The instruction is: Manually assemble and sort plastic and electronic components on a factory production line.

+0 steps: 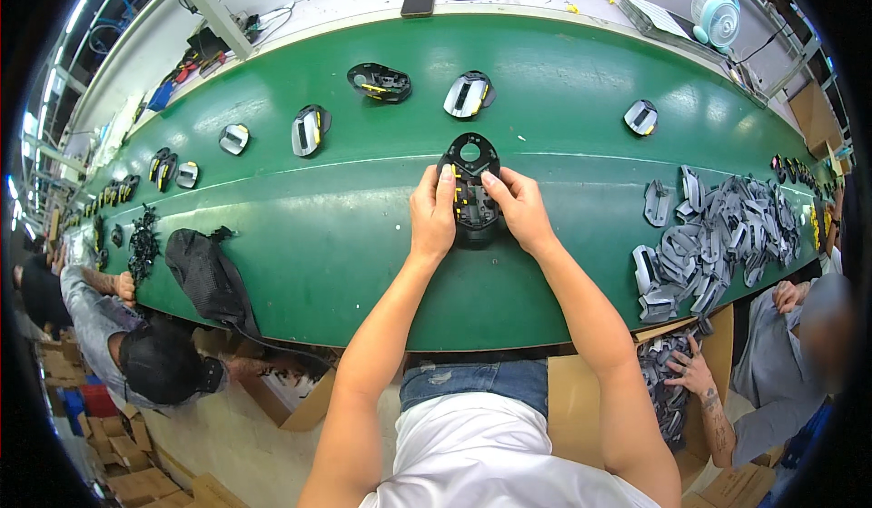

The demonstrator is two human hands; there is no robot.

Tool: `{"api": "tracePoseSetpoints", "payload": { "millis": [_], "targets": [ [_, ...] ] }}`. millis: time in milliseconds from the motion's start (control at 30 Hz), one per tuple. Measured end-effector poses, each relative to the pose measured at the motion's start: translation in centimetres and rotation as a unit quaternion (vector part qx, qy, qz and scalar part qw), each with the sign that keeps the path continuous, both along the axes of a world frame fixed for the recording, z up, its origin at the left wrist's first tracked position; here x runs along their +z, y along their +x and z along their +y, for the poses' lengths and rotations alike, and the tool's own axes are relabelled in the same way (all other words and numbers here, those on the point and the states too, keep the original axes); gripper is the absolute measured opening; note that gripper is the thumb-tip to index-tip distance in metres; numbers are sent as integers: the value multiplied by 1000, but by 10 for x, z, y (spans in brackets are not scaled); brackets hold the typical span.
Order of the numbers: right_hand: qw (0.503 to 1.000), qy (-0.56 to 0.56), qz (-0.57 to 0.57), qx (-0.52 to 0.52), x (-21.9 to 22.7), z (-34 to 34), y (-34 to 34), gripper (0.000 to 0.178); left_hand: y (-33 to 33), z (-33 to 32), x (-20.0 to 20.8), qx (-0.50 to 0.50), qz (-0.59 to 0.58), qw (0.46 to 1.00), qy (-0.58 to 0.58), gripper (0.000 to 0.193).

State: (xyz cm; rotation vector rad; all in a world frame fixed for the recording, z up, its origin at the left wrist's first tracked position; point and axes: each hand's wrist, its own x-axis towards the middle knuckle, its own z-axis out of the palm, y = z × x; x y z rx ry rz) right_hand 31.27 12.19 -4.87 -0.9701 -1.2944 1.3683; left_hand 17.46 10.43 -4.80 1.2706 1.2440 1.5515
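Between both hands, over the middle of the green table, is a black plastic housing [470,201] with a round opening at its far end and small yellow parts inside. My left hand [432,210] grips its left side, thumb on top near the yellow parts. Along the opposite edge, my right hand [524,208] closes on the same housing, its thumb lying on the upper face. Farther off sit a similar black housing [380,82] with a yellow strip and a grey-and-black part [469,95]. Another grey part with yellow trim [310,130] stands to the left.
A heap of grey plastic pieces [722,236] covers the table's right side. To the left lie a black mesh bag [211,276] and a pile of small black parts [143,243]. One co-worker [150,349] sits at left; another's hand [694,372] reaches into a carton at right.
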Motion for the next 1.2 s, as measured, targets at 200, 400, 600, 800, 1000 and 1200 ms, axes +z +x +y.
{"api": "tracePoseSetpoints", "payload": {
  "millis": [200, 400, 600, 800, 1000, 1200],
  "targets": [
    [999, -20, 39, 10, -3, 0, -2, 27, -2, -1, -5, -37, -64, 997, -23, 36],
    [993, -66, 101, 14, -5, 1, 0, 25, 1, 2, -5, -56, -57, 996, -41, 37],
    [959, -208, -112, 155, 21, 15, 37, 38, 3, 5, -8, -10, -90, 996, -20, 41],
    [974, -193, 118, 20, 20, 26, 49, 39, 0, 5, -15, -11, -63, 996, -63, 41],
    [973, 43, -227, -28, 1, 20, 34, 23, 11, -1, -8, -18, 168, 986, -16, 15],
    [925, 193, -319, -71, -13, 13, 18, 18, 14, -7, -7, -62, 370, 923, 90, 14]
  ]
}}
